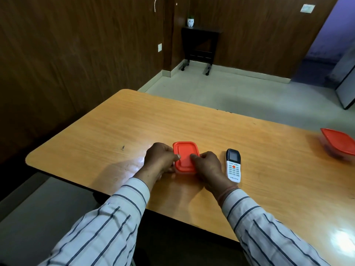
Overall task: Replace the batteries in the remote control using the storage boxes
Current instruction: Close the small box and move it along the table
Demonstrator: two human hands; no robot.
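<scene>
Looking down from the head camera, the only view here, both hands are clamped on the small storage box standing near the front edge of the wooden table: the left hand wraps its left side with the thumb laid on the orange lid, and the right hand grips the right side with fingertips curled over the lid's rim. The lid appears seated, so this looks like the start of prising it off. The remote control lies face up just beside the right hand, apart from the box, its battery cover hidden underneath. A second storage box, also with an orange lid on, sits well apart at the table's right edge. The box's contents cannot be made out. The main risk is the lid releasing suddenly under both thumbs: the light box could jerk, spill any batteries and send them rolling off the near edge. The right wrist could also knock the remote control sideways, since it lies so close.
</scene>
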